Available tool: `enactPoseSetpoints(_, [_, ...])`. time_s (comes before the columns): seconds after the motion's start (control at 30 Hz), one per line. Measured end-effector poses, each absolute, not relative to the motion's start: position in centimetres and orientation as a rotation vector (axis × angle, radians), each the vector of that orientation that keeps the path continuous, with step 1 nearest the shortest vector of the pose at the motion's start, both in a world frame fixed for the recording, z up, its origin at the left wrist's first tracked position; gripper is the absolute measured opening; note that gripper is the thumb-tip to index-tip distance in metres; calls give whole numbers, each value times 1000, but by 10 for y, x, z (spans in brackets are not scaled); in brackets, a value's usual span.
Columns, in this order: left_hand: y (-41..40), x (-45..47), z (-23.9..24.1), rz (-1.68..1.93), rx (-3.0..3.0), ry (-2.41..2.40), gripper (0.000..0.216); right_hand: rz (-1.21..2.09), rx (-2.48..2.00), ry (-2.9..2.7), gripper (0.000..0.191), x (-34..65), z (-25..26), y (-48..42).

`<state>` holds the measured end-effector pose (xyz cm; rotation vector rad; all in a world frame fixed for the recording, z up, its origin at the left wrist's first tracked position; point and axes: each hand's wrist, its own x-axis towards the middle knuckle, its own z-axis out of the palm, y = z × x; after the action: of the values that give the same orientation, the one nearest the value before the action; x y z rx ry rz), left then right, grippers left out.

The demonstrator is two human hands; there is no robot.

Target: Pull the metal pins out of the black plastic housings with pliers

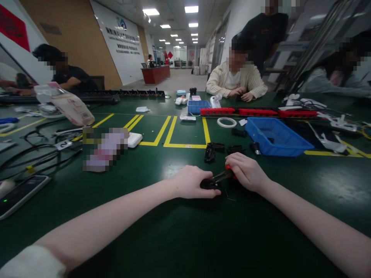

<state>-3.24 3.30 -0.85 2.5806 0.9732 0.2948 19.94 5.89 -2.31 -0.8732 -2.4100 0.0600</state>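
Left hand (191,182): I pinch the black part (210,185), fingers curled.
Right hand (247,170): wrapped around my pliers (223,176).
Pliers' axis: leftward, slightly towards me, nose at the part.

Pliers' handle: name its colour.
Red, where the handle shows past the right hand; best seen in the head view.

Black part (211,184) partly hidden by left hand (191,182); pliers (222,176) partly by right hand (248,172).
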Motion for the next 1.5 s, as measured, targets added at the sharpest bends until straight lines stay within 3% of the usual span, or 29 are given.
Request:
enactPoseSetpoints(0.87, [30, -30, -13, 314, 2807, 878, 47, -199, -752, -2469, 24, 199, -22, 50])
enactPoseSetpoints(1.23, [26, -31, -11, 392, 2792, 964, 34, -202, -800, -2507, 26, 197, -20, 48])
enactPoseSetpoints(1.5, [30, -33, -13, 348, 2772, 845, 44, -192, -792, -2545, 28, 196, -20, 47])
